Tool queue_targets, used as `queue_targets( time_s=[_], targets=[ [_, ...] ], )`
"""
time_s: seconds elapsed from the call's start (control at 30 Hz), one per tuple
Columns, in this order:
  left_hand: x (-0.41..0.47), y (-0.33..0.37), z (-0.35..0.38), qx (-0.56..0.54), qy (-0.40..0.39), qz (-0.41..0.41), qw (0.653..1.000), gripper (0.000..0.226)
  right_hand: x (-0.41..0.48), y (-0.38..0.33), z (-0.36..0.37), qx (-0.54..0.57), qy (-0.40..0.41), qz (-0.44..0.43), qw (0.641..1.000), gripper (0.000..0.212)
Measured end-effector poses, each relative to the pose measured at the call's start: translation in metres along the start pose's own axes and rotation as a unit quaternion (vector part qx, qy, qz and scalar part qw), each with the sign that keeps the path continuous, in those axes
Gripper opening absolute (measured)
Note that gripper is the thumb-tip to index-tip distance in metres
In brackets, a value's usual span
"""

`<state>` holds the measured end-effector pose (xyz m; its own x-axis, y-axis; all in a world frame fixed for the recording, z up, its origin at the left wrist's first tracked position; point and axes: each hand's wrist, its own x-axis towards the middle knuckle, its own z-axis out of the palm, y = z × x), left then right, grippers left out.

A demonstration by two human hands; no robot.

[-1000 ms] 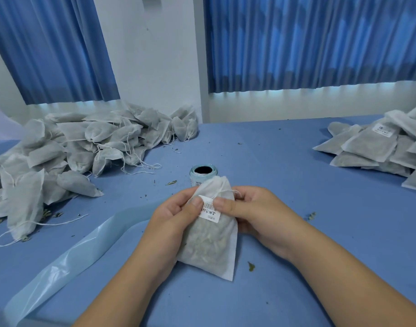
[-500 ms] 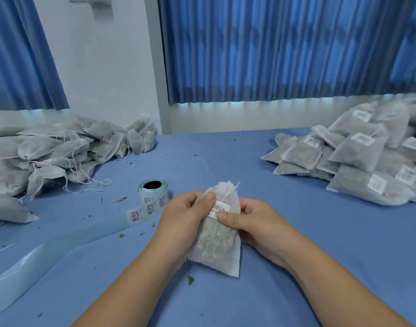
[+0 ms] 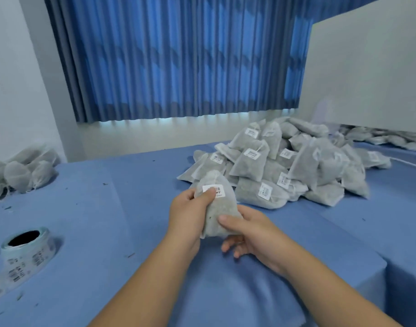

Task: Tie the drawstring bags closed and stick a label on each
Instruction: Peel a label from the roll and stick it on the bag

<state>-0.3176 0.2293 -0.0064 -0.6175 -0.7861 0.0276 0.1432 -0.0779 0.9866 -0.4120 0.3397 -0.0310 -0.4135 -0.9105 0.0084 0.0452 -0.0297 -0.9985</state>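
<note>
Blue cloth [image 3: 103,208] spreads under everything. Far left lies a heap of plain bags [image 3: 25,173], and a roll of labels [image 3: 25,251] stands nearer. In the middle the left hand [image 3: 188,215] grips a filled bag [image 3: 218,208] above the cloth, its thumb pressing on the label [image 3: 214,190]. The right hand [image 3: 249,232] pinches the bag's lower end with the thumb on top and the fingers curled beneath, perhaps loosely. Just behind, to the right, sits a pile of labelled bags [image 3: 285,166].

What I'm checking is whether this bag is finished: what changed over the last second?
The right hand slid from the label down to grip the bag at its lower end. Both hands carried the bag right, away from the label roll toward the labelled pile. The left hand keeps its thumb on the label; both hands still hold the bag.
</note>
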Motion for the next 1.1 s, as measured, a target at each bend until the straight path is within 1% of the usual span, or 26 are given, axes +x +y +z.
queue_targets(
  time_s=[0.03,0.1,0.17,0.23,0.33,0.4,0.47,0.53,0.63,0.7,0.87,1.0,1.1],
  targets=[
    [0.005,0.002,0.01,-0.018,-0.003,0.003,1.0,0.013,-0.002,-0.001,-0.007,0.019,0.01,-0.005,1.0,0.038],
    [0.012,0.007,0.028,-0.039,-0.022,0.016,0.999,0.019,-0.002,-0.004,-0.022,0.076,0.054,-0.023,0.995,0.025],
    [0.017,0.012,0.044,-0.049,-0.046,0.032,0.997,0.034,0.002,-0.014,-0.037,0.113,0.107,-0.041,0.987,0.013],
    [0.02,0.015,0.054,-0.061,-0.059,0.041,0.996,0.043,0.014,-0.036,-0.053,0.163,0.166,-0.069,0.97,0.009],
    [0.018,0.015,0.06,-0.097,-0.055,0.035,0.993,0.035,0.031,-0.081,-0.084,0.28,0.267,-0.123,0.914,0.008],
    [0.013,0.012,0.058,-0.097,-0.057,0.029,0.993,0.022,0.039,-0.102,-0.102,0.303,0.34,-0.122,0.882,0.008],
    [0.009,0.01,0.052,-0.09,-0.057,0.027,0.994,0.015,0.045,-0.102,-0.11,0.291,0.376,-0.097,0.874,0.011],
    [0.008,0.011,0.042,-0.093,-0.051,0.018,0.994,0.012,0.052,-0.087,-0.105,0.272,0.365,-0.058,0.889,0.009],
    [0.007,0.016,0.024,-0.11,-0.035,-0.006,0.993,0.012,0.06,-0.058,-0.08,0.238,0.31,0.0,0.921,0.009],
    [0.007,0.021,0.01,-0.124,-0.022,-0.02,0.992,0.014,0.066,-0.044,-0.06,0.218,0.28,0.023,0.934,0.011],
    [0.008,0.039,-0.034,-0.12,0.016,-0.032,0.992,0.013,0.082,-0.031,0.01,0.179,0.181,0.05,0.966,0.009],
    [0.0,0.054,-0.084,-0.078,0.038,-0.03,0.996,0.01,0.094,-0.029,0.075,0.176,0.102,0.06,0.977,0.004],
    [-0.009,0.064,-0.128,-0.021,0.067,-0.022,0.997,0.009,0.102,-0.024,0.125,0.17,0.053,0.063,0.982,0.004]
  ],
)
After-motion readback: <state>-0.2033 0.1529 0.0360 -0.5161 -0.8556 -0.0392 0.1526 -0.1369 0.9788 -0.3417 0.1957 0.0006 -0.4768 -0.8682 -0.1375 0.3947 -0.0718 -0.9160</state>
